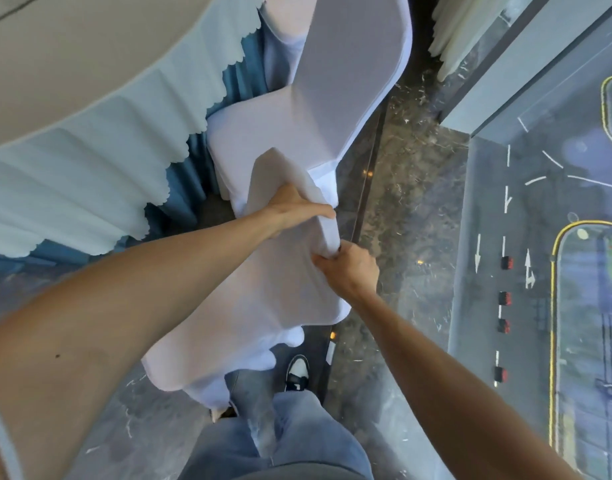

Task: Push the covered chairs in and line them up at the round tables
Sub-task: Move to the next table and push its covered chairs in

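A chair in a white cover stands right below me, its backrest top between my hands. My left hand is closed over the left part of the backrest's top edge. My right hand grips the right corner of the same top edge, bunching the cloth. Beyond it stands a second white covered chair, its seat toward the round table, which has a pale blue scalloped cloth over a darker blue skirt at the left.
A floor-to-ceiling window runs along the right, close to the chairs, with a street far below. A dark marble floor strip lies between chairs and glass. White curtains hang at top right. My jeans and shoe are just behind the near chair.
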Tool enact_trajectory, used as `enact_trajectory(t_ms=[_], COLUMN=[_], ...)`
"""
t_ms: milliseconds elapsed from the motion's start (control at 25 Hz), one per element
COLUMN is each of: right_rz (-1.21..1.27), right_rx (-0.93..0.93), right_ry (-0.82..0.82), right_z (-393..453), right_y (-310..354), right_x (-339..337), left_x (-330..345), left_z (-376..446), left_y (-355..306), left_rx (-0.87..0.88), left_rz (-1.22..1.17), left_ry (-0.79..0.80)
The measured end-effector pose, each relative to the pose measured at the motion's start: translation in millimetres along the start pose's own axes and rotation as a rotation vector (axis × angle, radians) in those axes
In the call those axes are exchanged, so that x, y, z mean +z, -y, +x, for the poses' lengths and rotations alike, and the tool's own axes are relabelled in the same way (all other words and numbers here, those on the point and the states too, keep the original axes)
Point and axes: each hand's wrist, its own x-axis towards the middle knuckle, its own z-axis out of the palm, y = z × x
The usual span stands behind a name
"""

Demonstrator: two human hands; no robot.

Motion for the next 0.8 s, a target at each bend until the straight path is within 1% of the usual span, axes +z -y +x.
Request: enact_trajectory(t_ms=[80,160,280,360,440,520,560,600,680,720,760,800], right_rz=[0.052,0.103,0.166,0.215,0.253,0.272,0.241,0.16,-0.042,-0.133,-0.271,-0.453], right_rx=[0.017,0.027,0.036,0.024,-0.035,-0.147,-0.23,-0.329,-0.51,-0.58,-0.683,-0.832], right_ry=[0.048,0.075,0.144,0.197,0.31,0.46,0.472,0.397,0.08,-0.03,-0.043,0.003], right_z=[-23,-47,-85,-113,-146,-172,-176,-174,-154,-140,-126,-110], right_y=[12,30,58,72,81,78,73,68,70,76,86,97], right_x=[15,32,57,78,97,104,101,93,81,74,70,72], left_x=[-3,-8,-20,-25,-30,-37,-40,-40,-34,-28,-22,-17], left_z=[-17,-34,-61,-80,-108,-139,-157,-175,-212,-228,-239,-246], left_y=[15,32,65,90,118,144,156,168,193,202,213,223], left_rx=[-0.038,-0.036,0.002,-0.016,-0.029,-0.005,0.013,0.029,0.055,0.064,0.05,0.014], left_rz=[0.042,0.078,0.109,0.132,0.182,0.227,0.226,0.213,0.177,0.151,0.129,0.121], left_ry=[-0.018,-0.029,-0.102,-0.143,-0.168,-0.191,-0.186,-0.18,-0.23,-0.26,-0.283,-0.295])
